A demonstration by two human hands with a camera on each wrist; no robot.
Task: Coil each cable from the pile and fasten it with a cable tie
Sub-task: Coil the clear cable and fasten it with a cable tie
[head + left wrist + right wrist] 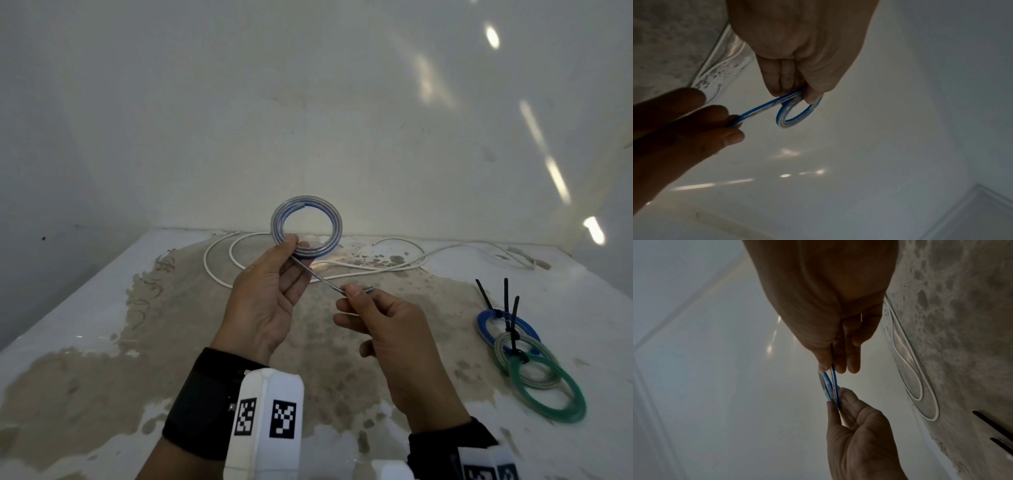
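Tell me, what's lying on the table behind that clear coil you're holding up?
A loose white cable sprawls on the table behind the coil. The coil and left hand hide parts of it.

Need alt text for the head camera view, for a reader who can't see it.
A person's left hand pinches a clear-and-blue cable coil held upright while the right hand pinches its loose end. A white cable sprawls behind on the stained table; three tied coils lie at right.

Right hand (828,313) pinches blue-clear cable (830,384) end — left hand (857,434) grips it below; white cable (920,386) on stained table (962,321) alongside.
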